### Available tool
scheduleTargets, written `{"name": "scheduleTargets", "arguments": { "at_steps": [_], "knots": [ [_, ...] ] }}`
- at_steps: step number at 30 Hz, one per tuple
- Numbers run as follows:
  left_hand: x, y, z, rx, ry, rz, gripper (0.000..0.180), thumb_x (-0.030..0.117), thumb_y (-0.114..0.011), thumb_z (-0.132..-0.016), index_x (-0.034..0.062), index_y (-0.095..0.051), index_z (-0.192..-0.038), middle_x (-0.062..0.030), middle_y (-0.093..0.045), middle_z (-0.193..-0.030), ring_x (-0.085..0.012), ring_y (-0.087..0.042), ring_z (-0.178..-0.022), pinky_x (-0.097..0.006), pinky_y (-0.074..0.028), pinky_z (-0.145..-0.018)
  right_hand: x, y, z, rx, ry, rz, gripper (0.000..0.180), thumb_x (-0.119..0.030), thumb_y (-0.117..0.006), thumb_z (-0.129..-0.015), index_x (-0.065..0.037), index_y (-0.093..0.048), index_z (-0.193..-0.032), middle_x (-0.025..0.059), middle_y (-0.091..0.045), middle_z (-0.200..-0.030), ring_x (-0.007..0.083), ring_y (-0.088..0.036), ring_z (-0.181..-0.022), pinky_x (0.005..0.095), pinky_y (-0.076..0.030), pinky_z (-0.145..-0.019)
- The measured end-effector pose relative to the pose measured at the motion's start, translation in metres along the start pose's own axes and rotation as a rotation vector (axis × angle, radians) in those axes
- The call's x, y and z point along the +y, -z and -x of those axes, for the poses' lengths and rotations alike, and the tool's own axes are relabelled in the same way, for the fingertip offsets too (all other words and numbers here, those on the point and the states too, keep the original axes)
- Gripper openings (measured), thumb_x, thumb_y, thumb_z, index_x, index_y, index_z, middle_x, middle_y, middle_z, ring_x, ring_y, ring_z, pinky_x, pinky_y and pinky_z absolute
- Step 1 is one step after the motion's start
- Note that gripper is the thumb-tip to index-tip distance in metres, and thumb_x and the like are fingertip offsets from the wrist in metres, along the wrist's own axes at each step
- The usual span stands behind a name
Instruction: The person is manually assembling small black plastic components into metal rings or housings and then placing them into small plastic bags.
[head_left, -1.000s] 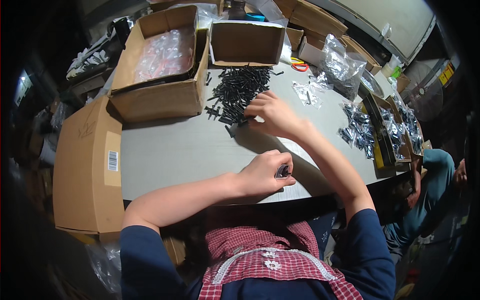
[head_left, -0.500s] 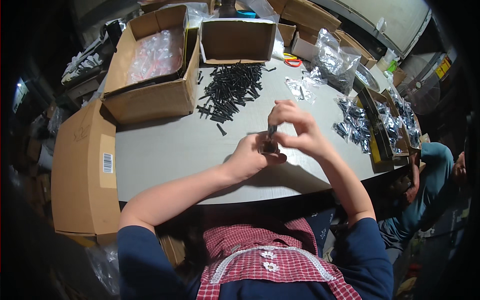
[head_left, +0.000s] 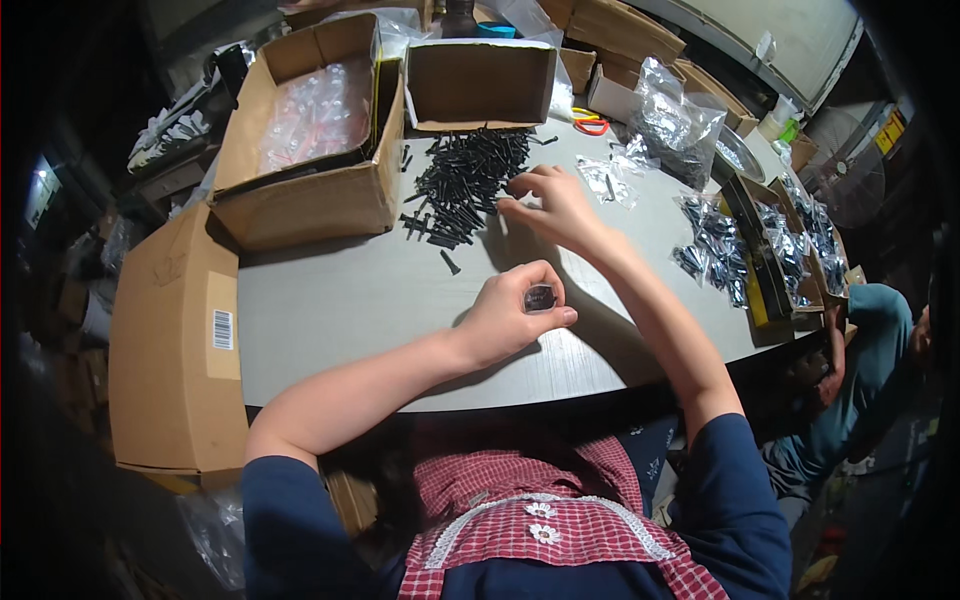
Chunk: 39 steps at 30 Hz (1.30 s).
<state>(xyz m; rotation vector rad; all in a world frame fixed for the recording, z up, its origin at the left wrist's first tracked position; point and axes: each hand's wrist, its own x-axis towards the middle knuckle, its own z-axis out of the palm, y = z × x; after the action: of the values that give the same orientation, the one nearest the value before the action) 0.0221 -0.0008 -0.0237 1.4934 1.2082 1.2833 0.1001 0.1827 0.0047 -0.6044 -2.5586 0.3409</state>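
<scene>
Left hand: the bare left hand (head_left: 508, 318) is above the near part of the desk, its grip curled closed around a small clear plastic pouch (head_left: 540, 298) with dark contents showing at its mouth.
Right hand: the bare right hand (head_left: 562, 210) reaches to the right edge of the pile, its grip partly open, thumb and forefinger parted; whether the fingertips touch a piece, I cannot tell.
Pile: slim black screw-like pieces (head_left: 462, 190) lie heaped before an open brown cardboard box with a white rim (head_left: 482, 85).
Loose piece: one black flared piece (head_left: 450, 262) lies just apart, nearer the person.
Desk: pale grey, smooth-topped desk (head_left: 330, 325).
Right side: filled clear bags of dark pieces (head_left: 715, 250).
</scene>
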Motion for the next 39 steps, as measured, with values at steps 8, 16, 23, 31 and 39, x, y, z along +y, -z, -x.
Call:
{"name": "scheduleTargets", "arguments": {
  "at_steps": [8,16,23,31,39],
  "knots": [
    [0.0,-0.002,0.005,-0.026,0.001,-0.035,0.022,0.015,-0.08,-0.092,0.0044,-0.061,-0.091,-0.0008,-0.066,-0.089,-0.0075,-0.062,-0.086,-0.026,-0.052,-0.079,0.018,-0.008,0.003,-0.147,0.174,0.306,0.033,-0.037,-0.079,-0.079,-0.004,-0.073,-0.082,0.0109,-0.069,-0.09,0.0301,-0.063,-0.1,0.0427,-0.044,-0.097],
    [0.0,-0.004,0.005,-0.039,0.017,-0.053,0.021,0.015,-0.079,-0.093,0.0039,-0.061,-0.092,0.0005,-0.064,-0.087,-0.0063,-0.059,-0.081,-0.025,-0.05,-0.074,0.043,0.036,0.053,0.012,0.404,0.313,0.016,-0.023,-0.08,-0.078,-0.008,-0.074,-0.081,0.0056,-0.066,-0.083,0.0261,-0.063,-0.092,0.0405,-0.045,-0.098],
    [-0.005,-0.005,0.004,-0.038,0.018,-0.043,0.02,0.014,-0.079,-0.092,0.0047,-0.062,-0.093,0.001,-0.064,-0.086,-0.0058,-0.058,-0.08,-0.024,-0.049,-0.073,0.054,0.046,0.069,0.046,0.127,-0.019,0.016,-0.022,-0.079,-0.082,-0.009,-0.072,-0.088,0.0051,-0.067,-0.085,0.0253,-0.062,-0.09,0.0394,-0.042,-0.095],
    [-0.001,-0.006,0.005,-0.055,0.006,-0.072,0.021,0.014,-0.08,-0.092,0.0042,-0.062,-0.092,0.0006,-0.064,-0.087,-0.0059,-0.058,-0.081,-0.025,-0.049,-0.074,0.046,0.044,0.075,-0.028,0.104,-0.061,0.019,-0.025,-0.077,-0.084,-0.008,-0.074,-0.091,0.0076,-0.068,-0.09,0.0272,-0.063,-0.093,0.0418,-0.041,-0.097],
    [-0.006,-0.005,0.006,-0.05,-0.036,-0.15,0.021,0.014,-0.079,-0.092,0.0037,-0.061,-0.091,0.0002,-0.064,-0.085,-0.0067,-0.058,-0.079,-0.025,-0.05,-0.072,0.032,0.04,0.054,-0.089,0.082,0.195,0.013,-0.021,-0.076,-0.082,-0.009,-0.076,-0.085,0.0067,-0.069,-0.086,0.0273,-0.062,-0.094,0.043,-0.04,-0.101]
  ]
}}
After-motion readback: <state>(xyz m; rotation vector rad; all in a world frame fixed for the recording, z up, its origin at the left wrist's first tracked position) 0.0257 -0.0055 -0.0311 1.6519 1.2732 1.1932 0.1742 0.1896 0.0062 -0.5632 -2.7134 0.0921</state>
